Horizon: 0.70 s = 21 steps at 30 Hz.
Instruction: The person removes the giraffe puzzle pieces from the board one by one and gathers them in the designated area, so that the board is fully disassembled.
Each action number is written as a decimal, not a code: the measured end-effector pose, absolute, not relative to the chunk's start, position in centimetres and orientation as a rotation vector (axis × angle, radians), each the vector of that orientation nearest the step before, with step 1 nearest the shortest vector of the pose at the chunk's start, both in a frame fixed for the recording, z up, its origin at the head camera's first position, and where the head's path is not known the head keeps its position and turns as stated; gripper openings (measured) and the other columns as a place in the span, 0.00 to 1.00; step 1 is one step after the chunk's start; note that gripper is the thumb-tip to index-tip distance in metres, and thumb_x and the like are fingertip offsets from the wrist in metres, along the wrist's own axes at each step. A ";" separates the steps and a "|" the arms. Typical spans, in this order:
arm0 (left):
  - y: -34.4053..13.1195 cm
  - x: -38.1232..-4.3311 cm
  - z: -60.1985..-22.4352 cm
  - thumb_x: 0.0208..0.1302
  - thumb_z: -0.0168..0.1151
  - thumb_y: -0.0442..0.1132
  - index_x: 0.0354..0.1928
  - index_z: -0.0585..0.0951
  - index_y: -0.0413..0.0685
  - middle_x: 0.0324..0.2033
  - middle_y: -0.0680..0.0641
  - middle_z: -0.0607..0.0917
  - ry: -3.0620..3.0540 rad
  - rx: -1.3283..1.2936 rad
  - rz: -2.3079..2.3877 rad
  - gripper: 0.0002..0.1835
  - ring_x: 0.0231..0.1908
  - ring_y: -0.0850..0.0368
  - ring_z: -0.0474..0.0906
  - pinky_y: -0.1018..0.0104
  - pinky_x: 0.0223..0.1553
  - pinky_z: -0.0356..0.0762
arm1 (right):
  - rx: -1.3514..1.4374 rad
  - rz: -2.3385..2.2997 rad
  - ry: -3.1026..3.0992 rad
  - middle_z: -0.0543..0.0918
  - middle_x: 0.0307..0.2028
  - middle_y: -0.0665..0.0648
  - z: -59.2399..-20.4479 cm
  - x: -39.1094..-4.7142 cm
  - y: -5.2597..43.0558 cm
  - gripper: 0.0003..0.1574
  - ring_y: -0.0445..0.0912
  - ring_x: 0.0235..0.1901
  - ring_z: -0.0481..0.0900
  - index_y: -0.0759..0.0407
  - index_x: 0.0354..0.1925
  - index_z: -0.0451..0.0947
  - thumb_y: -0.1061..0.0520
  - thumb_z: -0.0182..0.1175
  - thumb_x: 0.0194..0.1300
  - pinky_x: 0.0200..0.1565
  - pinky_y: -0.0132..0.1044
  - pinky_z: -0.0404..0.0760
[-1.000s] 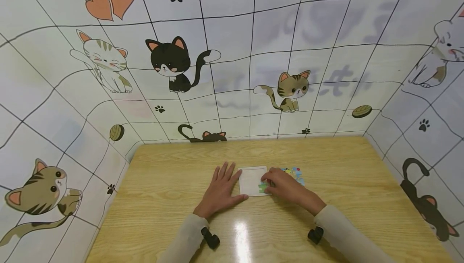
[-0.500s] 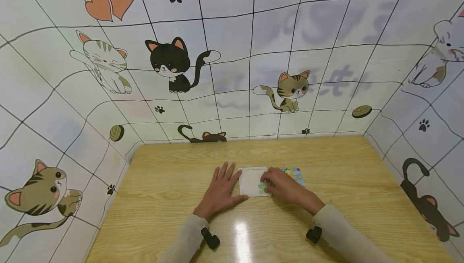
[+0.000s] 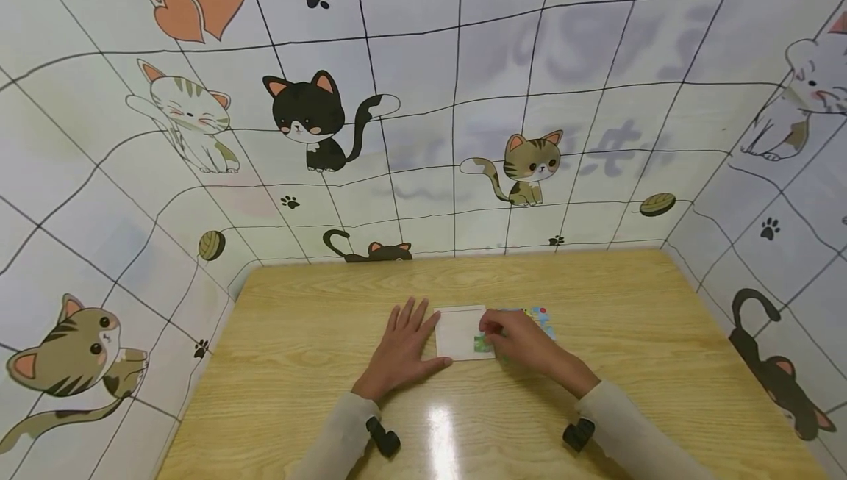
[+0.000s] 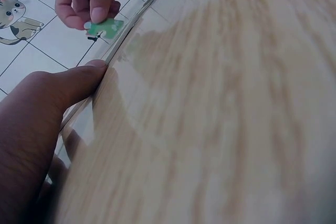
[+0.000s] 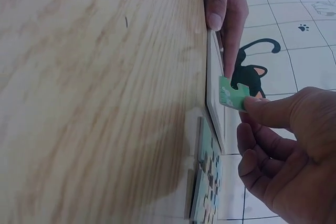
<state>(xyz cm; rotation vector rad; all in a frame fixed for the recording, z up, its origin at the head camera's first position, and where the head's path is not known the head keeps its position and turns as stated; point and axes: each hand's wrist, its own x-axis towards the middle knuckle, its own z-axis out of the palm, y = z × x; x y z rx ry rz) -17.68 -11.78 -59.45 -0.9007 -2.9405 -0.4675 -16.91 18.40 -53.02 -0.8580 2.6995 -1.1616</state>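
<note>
My right hand (image 3: 523, 340) pinches a green jigsaw puzzle piece (image 5: 233, 94) between thumb and fingers, with the other fingers curled beneath. In the head view the piece overlaps the right side of a shallow white puzzle tray (image 3: 453, 333). Both wrist views show it tilted above the tray. My left hand (image 3: 402, 351) lies spread on the table at the tray's left side, its fingers straight. Its thumb (image 4: 84, 80) touches the tray's near edge. Partly behind the right hand, a group of colourful puzzle pieces (image 3: 544, 318) lies just right of the tray.
The wooden table (image 3: 317, 318) ends at a back wall (image 3: 423, 134) covered with cat drawings and grid lines, with side walls at left and right. Dark wrist cameras (image 3: 382, 436) sit on both sleeves.
The right hand and the green puzzle piece have shifted slightly to the right. The left hand stays in place beside the tray. The head view has moved a little.
</note>
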 end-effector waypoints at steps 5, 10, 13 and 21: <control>-11.8 -17.6 -59.3 0.72 0.51 0.80 0.88 0.62 0.55 0.89 0.42 0.52 -2.955 -0.889 -0.470 0.54 0.88 0.39 0.40 0.37 0.86 0.37 | -0.803 -1.208 2.731 0.89 0.40 0.53 -52.6 -16.5 19.2 0.06 0.41 0.40 0.84 0.59 0.47 0.86 0.66 0.69 0.75 0.44 0.37 0.86; -11.8 -17.7 -59.4 0.72 0.52 0.79 0.88 0.62 0.55 0.88 0.41 0.52 -2.950 -0.893 -0.469 0.53 0.88 0.39 0.41 0.37 0.86 0.37 | -0.731 -1.219 2.777 0.89 0.38 0.50 -52.4 -16.3 20.3 0.08 0.39 0.39 0.82 0.58 0.46 0.86 0.68 0.70 0.74 0.40 0.34 0.83; -11.8 -17.7 -59.4 0.72 0.53 0.79 0.88 0.62 0.54 0.88 0.41 0.52 -2.938 -0.902 -0.481 0.53 0.88 0.38 0.41 0.36 0.86 0.38 | -0.701 -1.223 2.801 0.89 0.38 0.49 -52.4 -16.2 21.2 0.07 0.39 0.38 0.82 0.59 0.47 0.87 0.68 0.69 0.74 0.38 0.34 0.83; -11.9 -17.6 -59.3 0.74 0.51 0.78 0.88 0.61 0.54 0.88 0.40 0.52 -2.921 -0.923 -0.469 0.53 0.88 0.37 0.42 0.36 0.86 0.38 | -0.602 -1.258 2.857 0.90 0.38 0.48 -52.5 -15.7 23.6 0.06 0.40 0.37 0.84 0.61 0.47 0.87 0.67 0.71 0.73 0.38 0.35 0.84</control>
